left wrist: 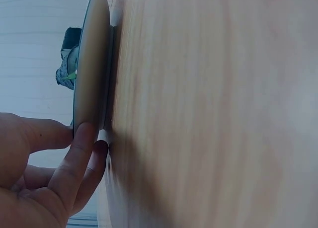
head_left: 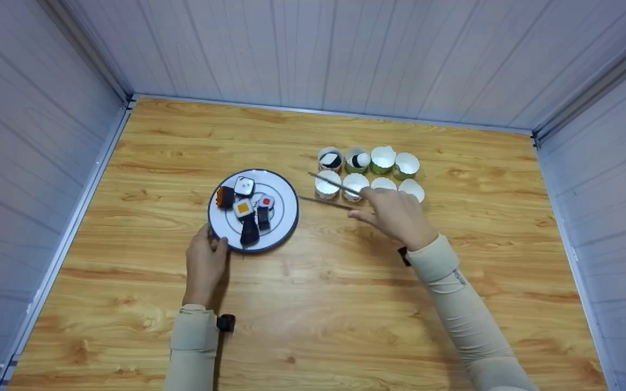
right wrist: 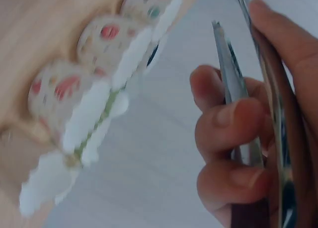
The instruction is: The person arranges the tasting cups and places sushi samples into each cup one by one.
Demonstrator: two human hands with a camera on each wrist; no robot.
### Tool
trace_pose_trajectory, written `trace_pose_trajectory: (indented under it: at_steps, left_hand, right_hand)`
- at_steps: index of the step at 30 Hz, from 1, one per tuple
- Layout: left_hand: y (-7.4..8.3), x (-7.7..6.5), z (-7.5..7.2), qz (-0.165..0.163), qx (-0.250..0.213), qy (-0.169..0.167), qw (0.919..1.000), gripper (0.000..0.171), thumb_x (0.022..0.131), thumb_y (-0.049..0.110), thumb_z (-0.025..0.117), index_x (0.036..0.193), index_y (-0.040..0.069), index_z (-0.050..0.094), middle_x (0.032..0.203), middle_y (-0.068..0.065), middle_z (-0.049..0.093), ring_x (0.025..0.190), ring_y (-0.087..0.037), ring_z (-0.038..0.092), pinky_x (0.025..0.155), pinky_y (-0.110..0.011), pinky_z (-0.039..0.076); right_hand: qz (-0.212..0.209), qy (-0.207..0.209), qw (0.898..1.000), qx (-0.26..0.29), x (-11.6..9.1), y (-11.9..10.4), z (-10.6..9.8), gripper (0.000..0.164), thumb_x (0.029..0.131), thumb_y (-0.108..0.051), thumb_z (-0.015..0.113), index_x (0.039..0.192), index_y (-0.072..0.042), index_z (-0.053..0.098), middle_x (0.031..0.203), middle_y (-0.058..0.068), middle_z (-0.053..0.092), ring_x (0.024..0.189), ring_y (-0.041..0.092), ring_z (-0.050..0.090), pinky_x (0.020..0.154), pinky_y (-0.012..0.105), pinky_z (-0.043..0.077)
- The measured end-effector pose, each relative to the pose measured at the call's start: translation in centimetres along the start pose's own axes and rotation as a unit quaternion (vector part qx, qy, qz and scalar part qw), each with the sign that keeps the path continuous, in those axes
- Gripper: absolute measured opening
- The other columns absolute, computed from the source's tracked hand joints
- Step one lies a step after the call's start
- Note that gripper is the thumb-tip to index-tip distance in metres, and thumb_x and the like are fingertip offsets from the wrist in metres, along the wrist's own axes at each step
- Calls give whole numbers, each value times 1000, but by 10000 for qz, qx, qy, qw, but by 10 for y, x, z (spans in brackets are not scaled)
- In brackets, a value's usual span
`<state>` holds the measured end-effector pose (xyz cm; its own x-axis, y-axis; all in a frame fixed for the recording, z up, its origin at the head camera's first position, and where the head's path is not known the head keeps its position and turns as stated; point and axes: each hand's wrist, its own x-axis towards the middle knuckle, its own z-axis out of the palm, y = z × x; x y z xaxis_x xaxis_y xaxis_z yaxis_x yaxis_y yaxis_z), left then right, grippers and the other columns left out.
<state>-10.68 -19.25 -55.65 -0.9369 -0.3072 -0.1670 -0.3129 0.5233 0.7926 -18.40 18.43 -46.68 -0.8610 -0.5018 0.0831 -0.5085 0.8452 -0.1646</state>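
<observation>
At the lower left rim of a white plate with blue rings [head_left: 285, 214], my left hand [head_left: 204, 266] pinches the edge, thumb above and fingers beneath. The plate's underside [left wrist: 95, 64] shows close up in the left wrist view. Several sushi pieces lie on it, among them one with a yellow square [head_left: 243, 208], one with a red dot [head_left: 266, 202] and an orange-topped dark roll [head_left: 225, 197]. My right hand [head_left: 400, 217] grips metal tongs [head_left: 330, 204], whose arms stand spread with nothing between the tips. The tongs [right wrist: 228, 69] reach left over the front paper cups [head_left: 327, 190].
Paper baking cups stand in two rows right of the plate. Black-and-white pieces lie in the back-left cup [head_left: 330, 158] and the cup beside it [head_left: 357, 159]. The wooden table [head_left: 313, 304] is enclosed by pale panels [head_left: 302, 54] at the back and sides.
</observation>
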Motion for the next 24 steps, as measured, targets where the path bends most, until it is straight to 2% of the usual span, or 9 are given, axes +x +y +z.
trace_pose_trajectory:
  at_steps: [3, 7, 10, 13, 16, 20, 24]
  left_hand:
    - [0, 1, 0, 26, 21, 10, 10000, 52, 100, 7, 57, 147, -7, 41, 112, -21, 58, 93, -28, 54, 79, -40, 46]
    - [1, 1, -2, -166, -32, -115, 9998, 54, 101, 9, 56, 149, -6, 37, 137, -25, 52, 112, -30, 52, 98, -45, 45]
    - [1, 2, -3, -307, -81, -211, 9993, 56, 101, 10, 55, 151, -4, 35, 143, -25, 47, 118, -31, 51, 103, -45, 43]
    - [2, 2, -3, -347, -99, -243, 9991, 56, 102, 11, 54, 152, -4, 34, 145, -24, 47, 118, -30, 50, 101, -44, 44]
    - [2, 2, -3, -336, -88, -230, 9991, 55, 102, 11, 54, 152, -3, 35, 134, -22, 52, 106, -29, 52, 88, -41, 46]
    - [2, 2, -1, -286, -55, -210, 9994, 54, 102, 10, 54, 151, -4, 36, 120, -19, 54, 93, -27, 52, 75, -38, 44]
    - [0, 1, -1, -254, -68, -188, 9995, 54, 102, 10, 54, 151, -4, 36, 126, -21, 54, 99, -28, 53, 81, -39, 46]
  right_hand:
    - [-278, -256, 9993, 18, 2, -10, 5, 47, 93, -58, 62, 111, -16, 67, 86, 3, 69, 63, 20, 60, 46, 37, 45]
    - [-485, -586, 9971, 81, 7, -21, 13, 50, 92, -58, 63, 119, -17, 67, 103, 4, 72, 78, 23, 67, 53, 42, 51]
    - [-574, -693, 9958, 163, 13, -28, 18, 49, 92, -58, 64, 118, -17, 68, 104, 3, 72, 77, 22, 66, 54, 42, 51]
    - [-690, -738, 9948, 149, 19, -35, 23, 48, 91, -59, 63, 114, -17, 68, 97, 3, 71, 67, 20, 62, 48, 39, 47]
    - [-776, -767, 9940, 88, 25, -40, 29, 49, 91, -60, 63, 113, -16, 68, 92, 3, 70, 60, 20, 57, 43, 38, 43]
    - [-803, -789, 9936, 46, 31, -44, 35, 52, 90, -60, 63, 112, -14, 69, 85, 4, 68, 60, 20, 57, 44, 39, 44]
    - [-827, -732, 9938, 92, 34, -44, 41, 52, 89, -61, 64, 109, -13, 69, 84, 3, 68, 66, 22, 61, 48, 42, 48]
